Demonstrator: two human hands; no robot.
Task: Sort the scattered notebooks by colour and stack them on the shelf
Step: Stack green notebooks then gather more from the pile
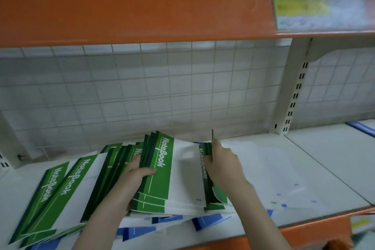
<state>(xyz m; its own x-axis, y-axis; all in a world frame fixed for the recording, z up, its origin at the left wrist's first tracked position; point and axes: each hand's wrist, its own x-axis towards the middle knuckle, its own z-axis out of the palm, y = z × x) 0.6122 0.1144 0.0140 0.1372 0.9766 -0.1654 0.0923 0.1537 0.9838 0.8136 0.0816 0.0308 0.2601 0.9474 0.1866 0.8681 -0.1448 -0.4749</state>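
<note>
The green stack (162,170) lies on the lower shelf (316,160), its long axis running away from the person toward the tiled wall (142,91). The left hand (134,176) grips the stack's spine side, thumb curled over the top cover. Just right of the stack, the right hand (223,166) pinches another green notebook (209,184) standing on edge, touching the stack's right side; it is the nearer hand for laying it on top. Left of the stack, more green notebooks (54,195) fan out; beneath it, blue notebooks (205,223) poke forward. White sheets (274,170) lie to its right.
</note>
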